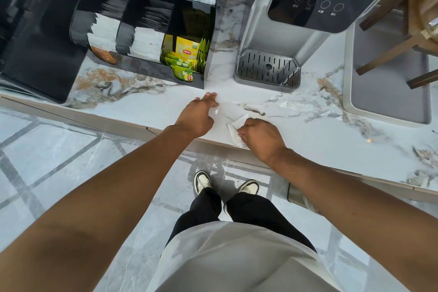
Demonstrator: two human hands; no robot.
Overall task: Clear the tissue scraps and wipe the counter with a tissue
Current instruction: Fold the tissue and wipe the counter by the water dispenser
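My right hand [260, 135] is closed on a white tissue [234, 129] and presses it flat on the marble counter [147, 106] near the front edge. My left hand [198, 114] lies palm down on the counter to the left of the tissue, fingers stretched forward and holding nothing. A tiny white tissue scrap [216, 111] lies beside the left hand's fingers. More pale scraps [286, 104] rest on the counter farther right, hard to tell from the marble veins.
A black organiser [151, 31] with sachets and yellow-green tea bags stands at the back left. A grey hot-water dispenser [291, 31] with a drip tray [267, 69] stands behind the hands. A grey tray [350, 104] sits at the right. The floor lies below the counter edge.
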